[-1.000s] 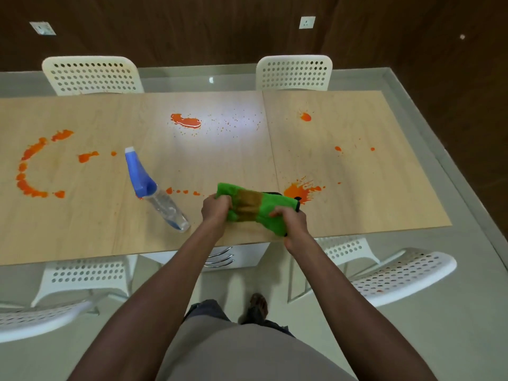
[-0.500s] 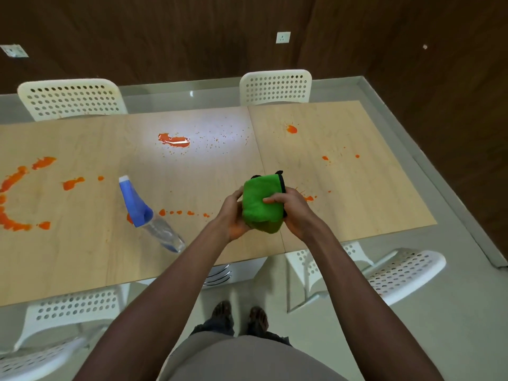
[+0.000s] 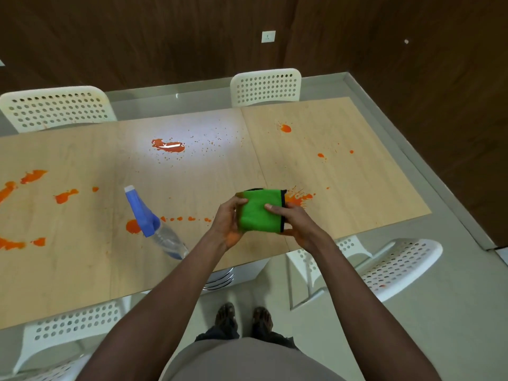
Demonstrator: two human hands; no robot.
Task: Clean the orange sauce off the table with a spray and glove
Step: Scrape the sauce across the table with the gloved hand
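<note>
Both hands are holding one green glove (image 3: 258,211) above the near edge of the table (image 3: 357,188): the left hand (image 3: 226,224) is cupping its left side, the right hand (image 3: 292,222) is pinching its right, black-trimmed edge. One spray bottle (image 3: 154,224) is lying on its side to the left. Orange sauce (image 3: 168,145) is sitting in many separate splashes across the table. Four white chairs (image 3: 265,86) are showing around it.

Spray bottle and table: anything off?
The spray bottle lies on its side on the table instead of standing, over an orange sauce blob. Orange sauce splatters dot the whole top. Both hands, left and right, hold the green glove above it.
</note>
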